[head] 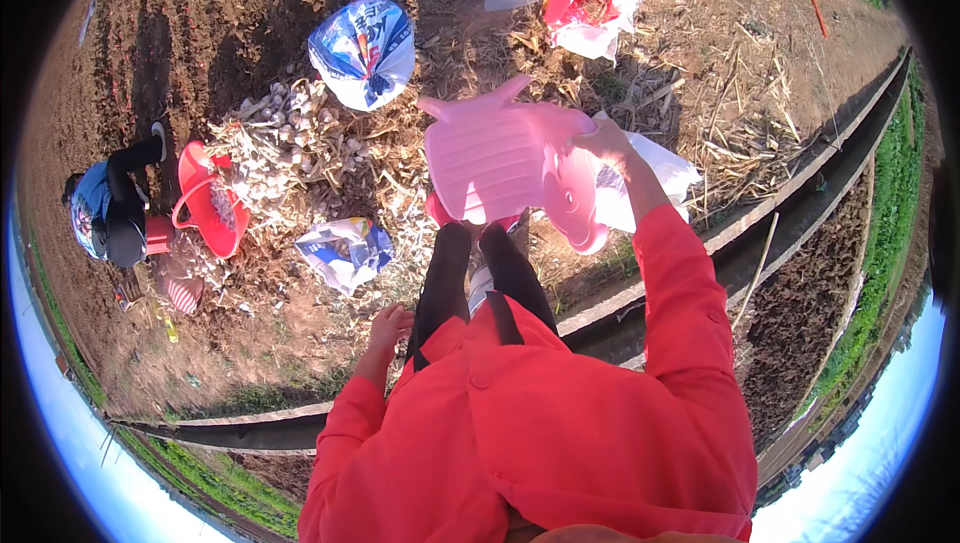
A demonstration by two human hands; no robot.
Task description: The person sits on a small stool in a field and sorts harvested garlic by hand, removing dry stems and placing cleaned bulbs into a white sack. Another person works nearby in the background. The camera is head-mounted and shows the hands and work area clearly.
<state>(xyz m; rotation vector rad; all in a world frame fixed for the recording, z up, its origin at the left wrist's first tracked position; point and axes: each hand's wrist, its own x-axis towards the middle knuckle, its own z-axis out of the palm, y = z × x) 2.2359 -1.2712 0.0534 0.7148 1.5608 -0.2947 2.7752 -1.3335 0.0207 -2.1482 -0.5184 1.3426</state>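
Note:
A pink plastic child's stool or seat, with a rounded animal-shaped end bearing an eye, is held up in front of my legs. My right hand grips it near its right edge. My left hand hangs beside my left thigh, fingers loosely bent, with nothing seen in it. A white plastic bag lies beyond my right hand, partly hidden. To the left is a heap of garlic bulbs with dry stalks, with a tied blue-and-white bag behind it and an opened printed bag nearer me.
At left a person in blue sits beside a red basket holding bulbs. Red and clear bags lie ahead. A concrete-edged ditch runs along the right and behind me, with a stick across it. Dry stalks litter the soil.

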